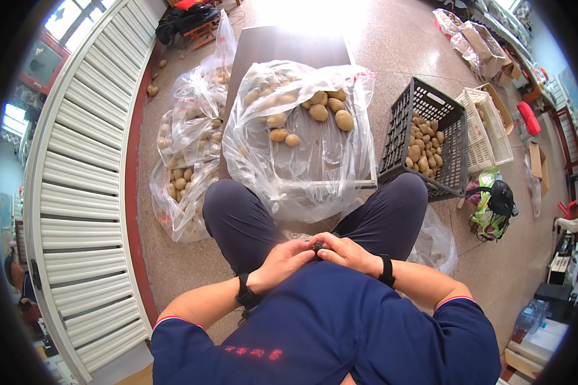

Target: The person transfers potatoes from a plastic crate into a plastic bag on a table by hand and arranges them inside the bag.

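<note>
Here's the small dark object [318,246] right against the shirt [327,314], pinched between left hand [281,260] and right hand [348,252] fingers, likely so both steady it, too covered to call its pointing or long axis, with potatoes [318,112] beyond on the plastic bag [324,157], seemingly spread for reach.
</note>
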### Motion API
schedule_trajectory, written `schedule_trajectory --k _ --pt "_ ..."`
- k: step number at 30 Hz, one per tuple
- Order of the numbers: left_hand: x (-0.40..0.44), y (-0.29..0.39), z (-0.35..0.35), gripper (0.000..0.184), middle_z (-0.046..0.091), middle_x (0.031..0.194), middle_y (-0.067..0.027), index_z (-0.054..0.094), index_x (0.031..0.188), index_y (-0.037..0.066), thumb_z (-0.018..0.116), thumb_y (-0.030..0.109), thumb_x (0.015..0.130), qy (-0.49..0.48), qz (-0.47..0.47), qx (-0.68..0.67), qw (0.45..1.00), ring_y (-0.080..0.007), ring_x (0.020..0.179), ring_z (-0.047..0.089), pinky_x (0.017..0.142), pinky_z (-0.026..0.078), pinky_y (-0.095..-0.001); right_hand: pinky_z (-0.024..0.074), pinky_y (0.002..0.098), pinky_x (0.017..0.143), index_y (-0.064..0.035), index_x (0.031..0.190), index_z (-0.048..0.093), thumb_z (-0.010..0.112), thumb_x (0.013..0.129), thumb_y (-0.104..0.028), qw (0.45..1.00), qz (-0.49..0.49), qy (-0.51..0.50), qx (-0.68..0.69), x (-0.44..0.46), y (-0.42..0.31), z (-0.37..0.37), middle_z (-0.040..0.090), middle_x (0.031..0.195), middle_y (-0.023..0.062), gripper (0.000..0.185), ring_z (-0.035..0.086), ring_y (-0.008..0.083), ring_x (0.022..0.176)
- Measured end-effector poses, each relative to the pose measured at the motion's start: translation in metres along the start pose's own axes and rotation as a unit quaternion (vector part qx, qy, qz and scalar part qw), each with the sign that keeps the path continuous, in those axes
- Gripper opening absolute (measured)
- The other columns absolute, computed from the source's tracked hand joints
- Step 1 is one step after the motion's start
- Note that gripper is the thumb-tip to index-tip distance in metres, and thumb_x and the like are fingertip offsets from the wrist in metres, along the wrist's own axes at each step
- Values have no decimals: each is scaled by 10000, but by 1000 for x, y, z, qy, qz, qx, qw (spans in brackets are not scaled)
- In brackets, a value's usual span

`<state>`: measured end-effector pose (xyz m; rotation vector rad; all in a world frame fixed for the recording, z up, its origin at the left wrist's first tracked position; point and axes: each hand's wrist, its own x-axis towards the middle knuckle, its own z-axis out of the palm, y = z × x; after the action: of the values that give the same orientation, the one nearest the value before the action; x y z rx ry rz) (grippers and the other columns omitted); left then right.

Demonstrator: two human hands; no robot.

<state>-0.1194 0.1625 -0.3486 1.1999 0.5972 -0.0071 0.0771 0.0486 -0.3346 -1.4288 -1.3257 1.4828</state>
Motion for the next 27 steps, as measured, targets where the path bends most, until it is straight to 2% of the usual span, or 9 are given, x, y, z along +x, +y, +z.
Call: schedule_trajectory --k 4,6,13,15,19,24,25,27 --pt "2 -3 -1 241 649 1029 -39 587 1160 1 578 152 973 -2 -16 -41 999 -71 909 603 790 508 -219 482 395 831 -80 1268 467 495 961 -300 1000 1 -9 15 0 -1 -4 663 1003 191 378 653 329 951" --pt "2 -3 0 243 647 1028 -46 578 1173 -1 583 127 966 -4 -26 -104 994 -78 914 610 796 516 -217 482 391 819 -68 1272 465 528 944 -276 1000 24 -5 -6 -1 2 -5 662 975 194 393 653 323 931" --pt "3 -4 -1 276 646 1051 -68 560 1196 -12 610 84 942 1 -20 -119 993 -89 927 619 807 527 -230 481 381 803 -52 1270 470 564 926 -255 1000 12 1 -11 -2 10 -6 662 951 191 411 651 316 910" --pt "2 -1 -1 287 630 1124 -88 556 1187 -29 616 94 935 -1 -36 -120 992 -123 1022 593 893 489 -271 481 379 803 -42 1257 479 565 927 -260 1000 6 4 -7 -2 12 -5 665 957 186 405 651 312 913" --pt "2 1 -1 281 626 1128 -90 555 1184 -30 613 88 935 -3 -37 -125 991 -125 1028 591 899 489 -273 482 378 806 -29 1253 488 563 929 -265 1000 8 5 -3 -2 12 -5 666 965 187 407 651 312 917" --pt "5 -3 -3 275 620 1128 -82 547 1181 -32 604 93 942 -23 -11 -93 995 -124 1039 584 912 481 -271 488 379 796 -19 1260 498 550 937 -273 999 -37 31 -5 -1 24 -2 667 965 193 414 656 313 903" --pt "5 -4 -2 275 620 1128 -82 547 1181 -32 604 93 942 -23 -10 -93 995 -124 1039 584 912 481 -271 488 379 796 -19 1260 498 550 937 -273 999 -38 31 -5 -1 23 -2 667 965 193 414 656 313 903" --pt "7 -4 2 240 639 1029 -47 550 1181 6 585 91 959 -6 52 -42 998 -90 911 615 793 518 -233 489 365 779 -18 1256 500 551 940 -264 999 -24 27 -1 -1 20 -3 666 946 185 404 658 287 875"
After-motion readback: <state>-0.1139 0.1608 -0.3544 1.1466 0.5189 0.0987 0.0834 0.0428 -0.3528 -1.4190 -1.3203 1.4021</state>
